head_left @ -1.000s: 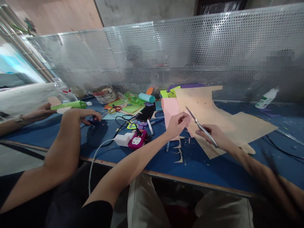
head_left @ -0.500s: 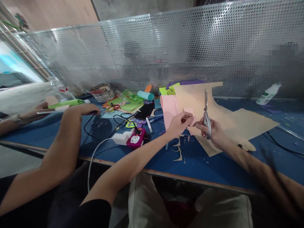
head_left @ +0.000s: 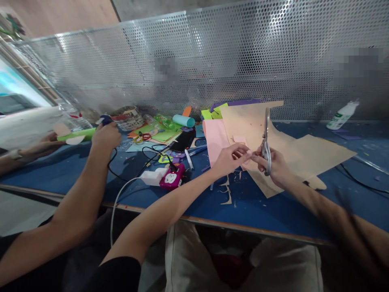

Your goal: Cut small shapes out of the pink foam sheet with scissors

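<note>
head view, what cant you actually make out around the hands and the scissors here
- Small pink piece, head view: pinched by the left hand; fingers hide part of its outline.
- Scissors: handles buried in the right hand; blades seen edge-on, so open or closed is unclear.
- White bottle, far right: label too small to read.
- Behind the perforated metal screen: blurred patches, nothing legible.

Clutter [head_left: 170, 134] crowding left, mesh screen [head_left: 212, 61] behind, near table [head_left: 273, 219] seemingly open

Silver scissors [head_left: 266, 138] upright, touching a small pink paper piece [head_left: 241, 142].
</note>
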Demonstrator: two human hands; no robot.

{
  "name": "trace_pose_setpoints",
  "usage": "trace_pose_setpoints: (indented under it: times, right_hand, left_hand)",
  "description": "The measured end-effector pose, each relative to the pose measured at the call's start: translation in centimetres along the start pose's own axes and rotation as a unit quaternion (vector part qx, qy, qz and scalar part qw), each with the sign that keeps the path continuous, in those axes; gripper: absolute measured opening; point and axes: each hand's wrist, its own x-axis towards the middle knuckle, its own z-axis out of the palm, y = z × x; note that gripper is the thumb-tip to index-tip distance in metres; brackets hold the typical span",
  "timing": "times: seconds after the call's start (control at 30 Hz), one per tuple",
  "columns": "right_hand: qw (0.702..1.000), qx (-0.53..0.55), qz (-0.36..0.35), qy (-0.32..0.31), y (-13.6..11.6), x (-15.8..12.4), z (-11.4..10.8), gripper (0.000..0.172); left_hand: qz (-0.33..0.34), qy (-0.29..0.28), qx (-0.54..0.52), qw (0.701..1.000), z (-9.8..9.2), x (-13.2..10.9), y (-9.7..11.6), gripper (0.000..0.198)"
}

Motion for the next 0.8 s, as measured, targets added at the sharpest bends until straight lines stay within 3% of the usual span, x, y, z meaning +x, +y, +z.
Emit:
trace_pose_setpoints:
  times: [0.2,0.37,0.47,0.67,0.8]
  right_hand:
    - [1.000,0.013,-0.002,0.002,-0.07,0.18,-0.25,0.045]
    - [0.999,-0.008,0.000,-0.035,-0.07,-0.02,-0.44,0.039]
    - [0.998,-0.036,0.007,-0.060,0.05,-0.16,-0.55,0.034]
    - [0.988,-0.093,0.024,-0.117,-0.01,-0.34,-0.68,0.035]
    - [0.982,-0.136,0.010,-0.134,-0.01,-0.39,-0.63,0.036]
  left_hand:
    - [0.025,-0.063,0.059,0.996,-0.30,-0.32,0.22,0.048]
    - [0.011,-0.091,0.054,0.994,-0.27,-0.43,0.42,0.044]
    - [0.003,-0.061,0.029,0.998,-0.24,-0.36,0.45,0.038]
    - [0.024,0.067,-0.036,0.997,-0.46,-0.02,0.28,0.042]
    - [0.002,0.082,-0.098,0.992,-0.36,0.20,0.40,0.043]
